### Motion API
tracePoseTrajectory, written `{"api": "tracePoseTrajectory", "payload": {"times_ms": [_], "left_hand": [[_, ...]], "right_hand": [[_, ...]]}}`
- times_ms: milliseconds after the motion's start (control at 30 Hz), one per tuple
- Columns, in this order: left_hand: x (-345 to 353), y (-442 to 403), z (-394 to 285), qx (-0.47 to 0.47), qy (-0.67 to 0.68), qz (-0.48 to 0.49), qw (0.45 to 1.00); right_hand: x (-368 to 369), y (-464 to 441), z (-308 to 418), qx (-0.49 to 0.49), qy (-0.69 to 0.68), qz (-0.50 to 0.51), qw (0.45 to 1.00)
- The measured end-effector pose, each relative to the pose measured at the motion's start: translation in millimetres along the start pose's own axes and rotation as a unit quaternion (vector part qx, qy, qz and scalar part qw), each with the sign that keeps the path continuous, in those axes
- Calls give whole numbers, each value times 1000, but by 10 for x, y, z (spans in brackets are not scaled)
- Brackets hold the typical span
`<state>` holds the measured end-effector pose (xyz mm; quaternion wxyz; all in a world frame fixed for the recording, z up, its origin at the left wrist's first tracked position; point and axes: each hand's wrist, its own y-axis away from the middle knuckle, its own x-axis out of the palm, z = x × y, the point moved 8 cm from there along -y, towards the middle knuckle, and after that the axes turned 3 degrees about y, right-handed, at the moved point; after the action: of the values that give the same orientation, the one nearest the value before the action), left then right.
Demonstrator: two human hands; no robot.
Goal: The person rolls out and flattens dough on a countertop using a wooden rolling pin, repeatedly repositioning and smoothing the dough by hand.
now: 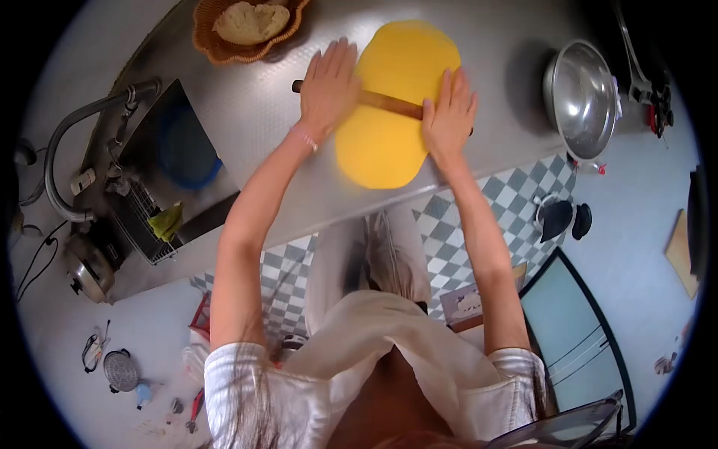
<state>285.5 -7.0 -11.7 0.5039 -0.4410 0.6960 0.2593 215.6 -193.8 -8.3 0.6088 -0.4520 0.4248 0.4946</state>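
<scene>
A flat, oval sheet of yellow dough [410, 56] lies on the metal counter. Across its middle runs a thin wooden rolling pin [390, 103], slightly tilted. My left hand [327, 88] rests flat on the pin's left part, fingers stretched forward, at the dough's left edge. On the pin's right part lies my right hand [449, 116], palm down with the fingers extended, over the dough's right edge. The pin's dark left end sticks out past my left hand, and a small tip shows beyond my right hand.
A wicker basket [204, 30] holding pale dough [251, 22] stands at the back left. At the left is a sink with a faucet [56, 142], a blue basin [187, 146] and a wire rack [138, 224]. A metal bowl [582, 101] sits at the right.
</scene>
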Motion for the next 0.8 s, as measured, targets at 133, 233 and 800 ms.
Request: {"api": "tracePoseTrajectory", "payload": {"times_ms": [133,233,800], "left_hand": [[-65,821,-72,33,58,84,994],[-231,863,-101,44,78,86,992],[-148,2016,-255,60,34,130,989]], "right_hand": [[7,881,168,-20,-65,93,993],[-121,953,83,-19,-42,125,991],[-74,2105,347,38,-65,64,995]]}}
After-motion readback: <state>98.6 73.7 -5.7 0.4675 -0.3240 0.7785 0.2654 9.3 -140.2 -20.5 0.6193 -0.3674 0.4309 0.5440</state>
